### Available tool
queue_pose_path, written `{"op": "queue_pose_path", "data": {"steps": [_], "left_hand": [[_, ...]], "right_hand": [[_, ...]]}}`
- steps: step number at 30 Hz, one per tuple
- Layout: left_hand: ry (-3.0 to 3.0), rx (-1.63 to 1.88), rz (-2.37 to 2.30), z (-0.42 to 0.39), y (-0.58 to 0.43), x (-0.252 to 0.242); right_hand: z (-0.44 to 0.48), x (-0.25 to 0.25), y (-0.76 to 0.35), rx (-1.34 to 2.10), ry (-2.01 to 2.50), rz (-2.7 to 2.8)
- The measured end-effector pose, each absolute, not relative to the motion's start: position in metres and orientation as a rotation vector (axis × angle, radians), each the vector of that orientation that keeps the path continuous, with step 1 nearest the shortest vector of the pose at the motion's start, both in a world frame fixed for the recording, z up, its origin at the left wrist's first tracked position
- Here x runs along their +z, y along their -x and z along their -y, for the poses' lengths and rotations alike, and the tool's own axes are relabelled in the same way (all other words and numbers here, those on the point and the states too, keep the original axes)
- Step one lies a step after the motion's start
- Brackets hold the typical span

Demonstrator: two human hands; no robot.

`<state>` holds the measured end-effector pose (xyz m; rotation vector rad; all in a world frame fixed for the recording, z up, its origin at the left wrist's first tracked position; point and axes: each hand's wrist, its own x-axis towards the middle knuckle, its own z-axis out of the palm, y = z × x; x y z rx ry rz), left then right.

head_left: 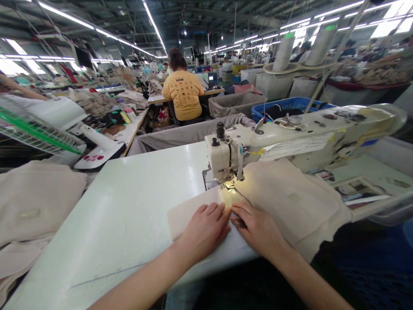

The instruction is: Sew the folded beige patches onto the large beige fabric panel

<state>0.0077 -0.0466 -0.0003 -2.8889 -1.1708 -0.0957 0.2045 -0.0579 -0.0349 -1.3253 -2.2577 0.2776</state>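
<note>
Left hand (204, 230): fingers spread flat on beige fabric (290, 202), lower centre.
Right hand (258, 230): likewise flat, gripping nothing.
Progress: fabric at presser foot (229, 186); seam seemingly barely begun.

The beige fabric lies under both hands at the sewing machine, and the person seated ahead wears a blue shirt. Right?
No: the head view shows a yellow shirt. The beige fabric does lie under the left hand and right hand at the sewing machine.

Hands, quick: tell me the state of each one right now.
Left hand: open, flat on the beige fabric, gripping nothing.
Right hand: open, fingers pressing the fabric in front of the sewing machine.
</note>
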Motion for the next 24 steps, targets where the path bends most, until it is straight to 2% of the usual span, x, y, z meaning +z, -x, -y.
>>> {"op": "queue_pose_path", "data": {"steps": [9,24], "left_hand": [[2.966,-0.354,1.033,0.039,0.001,-0.013],[3.038,-0.398,1.104,-0.028,0.012,-0.005]], "right_hand": [[0.056,-0.037,-0.204,0.215,1.362,2.379],[0.014,-0.014,-0.183,0.27,1.521,2.352]]}}
